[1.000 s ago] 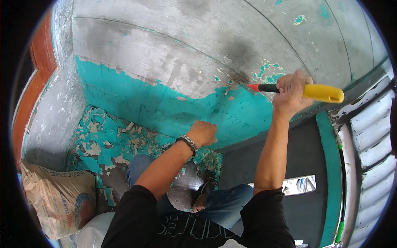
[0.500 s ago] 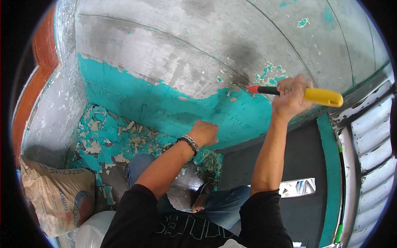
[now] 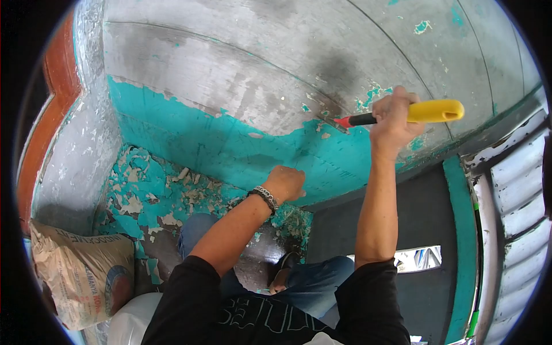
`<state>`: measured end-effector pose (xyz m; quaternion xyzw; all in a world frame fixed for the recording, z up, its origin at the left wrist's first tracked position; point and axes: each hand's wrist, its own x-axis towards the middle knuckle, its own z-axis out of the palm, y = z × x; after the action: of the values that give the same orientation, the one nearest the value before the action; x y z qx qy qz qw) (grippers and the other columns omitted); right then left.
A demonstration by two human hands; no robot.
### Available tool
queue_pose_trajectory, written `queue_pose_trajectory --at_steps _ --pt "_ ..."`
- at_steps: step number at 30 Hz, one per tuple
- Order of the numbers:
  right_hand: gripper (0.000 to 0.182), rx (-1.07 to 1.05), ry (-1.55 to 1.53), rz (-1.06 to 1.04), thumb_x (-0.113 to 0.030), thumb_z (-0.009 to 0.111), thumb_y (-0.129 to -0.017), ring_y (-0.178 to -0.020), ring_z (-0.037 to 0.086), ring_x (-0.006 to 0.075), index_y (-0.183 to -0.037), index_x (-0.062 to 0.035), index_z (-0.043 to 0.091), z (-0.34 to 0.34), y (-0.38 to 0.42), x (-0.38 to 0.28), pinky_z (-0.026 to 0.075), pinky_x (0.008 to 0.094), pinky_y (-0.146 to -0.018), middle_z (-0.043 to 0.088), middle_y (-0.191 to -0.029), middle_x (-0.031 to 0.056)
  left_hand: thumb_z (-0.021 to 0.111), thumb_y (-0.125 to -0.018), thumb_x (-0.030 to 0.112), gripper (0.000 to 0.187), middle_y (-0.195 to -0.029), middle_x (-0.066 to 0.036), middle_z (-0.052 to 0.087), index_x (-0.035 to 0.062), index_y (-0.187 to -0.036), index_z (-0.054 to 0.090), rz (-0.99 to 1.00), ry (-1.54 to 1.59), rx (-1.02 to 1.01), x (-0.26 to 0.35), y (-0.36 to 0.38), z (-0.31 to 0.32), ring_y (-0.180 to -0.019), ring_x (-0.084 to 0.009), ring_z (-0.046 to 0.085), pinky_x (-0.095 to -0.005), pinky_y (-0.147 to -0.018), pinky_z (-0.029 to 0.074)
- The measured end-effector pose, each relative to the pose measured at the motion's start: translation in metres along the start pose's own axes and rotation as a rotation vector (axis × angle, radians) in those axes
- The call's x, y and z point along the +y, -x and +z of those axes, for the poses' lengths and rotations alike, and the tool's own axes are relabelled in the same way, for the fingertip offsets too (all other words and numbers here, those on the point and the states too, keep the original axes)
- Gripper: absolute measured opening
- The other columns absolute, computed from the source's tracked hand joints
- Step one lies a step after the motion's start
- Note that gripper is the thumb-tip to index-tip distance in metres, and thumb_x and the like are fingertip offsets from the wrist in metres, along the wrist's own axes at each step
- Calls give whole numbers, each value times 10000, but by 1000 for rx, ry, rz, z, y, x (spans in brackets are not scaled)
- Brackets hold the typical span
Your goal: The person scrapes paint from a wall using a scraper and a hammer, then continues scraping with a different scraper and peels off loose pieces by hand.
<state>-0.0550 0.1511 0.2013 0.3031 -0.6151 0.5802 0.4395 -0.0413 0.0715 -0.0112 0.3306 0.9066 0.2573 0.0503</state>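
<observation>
My right hand [image 3: 395,119] is wrapped round the black part of a long-handled paint scraper [image 3: 434,111] with a yellow, black and red handle. Its metal blade [image 3: 333,123] lies against the wall at the upper edge of the turquoise paint [image 3: 247,150]. Above that ragged edge the wall [image 3: 190,57] shows bare grey, with small turquoise patches left. My left hand [image 3: 286,184], with a chain bracelet at the wrist, is curled into a loose fist in front of the lower painted wall. I see nothing in it.
Peeled paint flakes [image 3: 144,184] cover the floor along the wall's foot. A brown paper sack [image 3: 80,270] stands at the lower left beside a whitish translucent object [image 3: 135,322]. An orange-brown frame [image 3: 60,69] edges the left wall. Corrugated metal [image 3: 526,213] is at the right.
My right hand and the scraper have shifted a little up and left, and the blade has moved left along the paint edge. My left hand has barely moved.
</observation>
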Motion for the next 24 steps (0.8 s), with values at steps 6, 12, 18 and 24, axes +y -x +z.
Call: queue_pose_trajectory --at_steps 6,12,18,24 --pt "284 24 15 -58 -45 529 -865 -391 338 82 -628 -75 375 -10 -2 4 288 241 -369 373 -475 9 646 -809 361 454 -904 -142 671 -4 -1071 580 0 -16 22 -3 2 -1 -915 -312 638 -425 -788 489" --pt "335 12 87 -207 -63 540 -862 -368 294 80 -607 -106 328 -16 -8 1 283 254 -366 310 -456 -13 654 -798 355 476 -904 -147 671 -5 -1099 579 4 -3 17 -1 1 0 -906 -311 641 -415 -786 494" --pt "332 56 35 -123 -64 547 -856 -361 291 80 -609 -109 330 -15 -7 -7 276 249 -364 314 -456 -12 661 -792 357 461 -891 -145 671 -11 -1060 585 2 -7 26 -1 -2 5 -901 -311 642 -418 -781 494" --pt "329 85 103 -169 -87 530 -868 -366 286 78 -614 -115 324 -20 -2 1 277 251 -365 300 -460 -23 660 -793 357 448 -890 -147 670 -4 -1048 590 -6 -4 33 -3 1 2 -902 -307 641 -421 -776 493"
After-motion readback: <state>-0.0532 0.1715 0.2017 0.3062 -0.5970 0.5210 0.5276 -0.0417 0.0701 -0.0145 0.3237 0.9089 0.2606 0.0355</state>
